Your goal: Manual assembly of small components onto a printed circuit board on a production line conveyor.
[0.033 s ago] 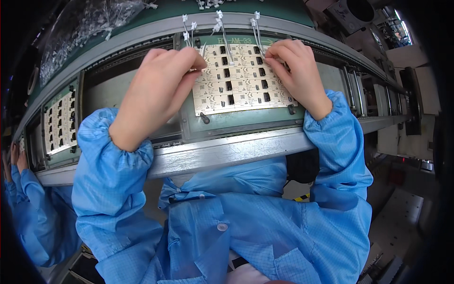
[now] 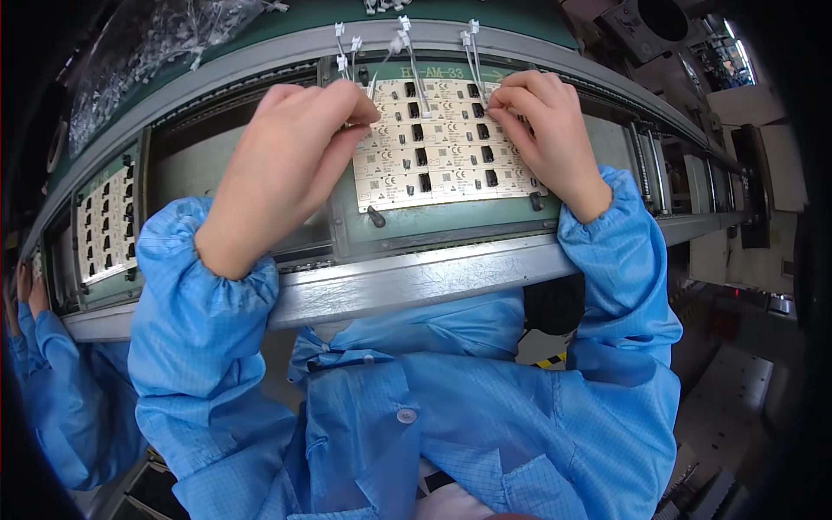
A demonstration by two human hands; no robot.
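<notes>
A panel of white circuit boards [image 2: 445, 198] with black components lies in a green carrier [image 2: 416, 227] on a rail line. My left hand [image 2: 295, 160] is at the panel's left edge, thumb and forefinger pinched together; what lies between the tips is hidden. On the right, my right hand [image 2: 546, 121] pinches at the panel's upper right, close to the lower end of a wire lead [image 2: 475, 65]; whether it grips the lead is unclear. Another white-plugged lead [image 2: 416, 74] stands in the upper middle of the panel. More white connectors [image 2: 341, 43] rise behind my left fingers.
A clear bag of wire leads [image 2: 160, 65] lies on the green surface beyond the rail. Along my side runs a metal rail [image 2: 416, 282]. Further left sits a second board panel [image 2: 108, 225], and another person's hands [image 2: 33, 290] show at the far left edge.
Both hands keep their places at the panel, with only a very slight shift. The white-plugged leads lean a little differently at the top.
</notes>
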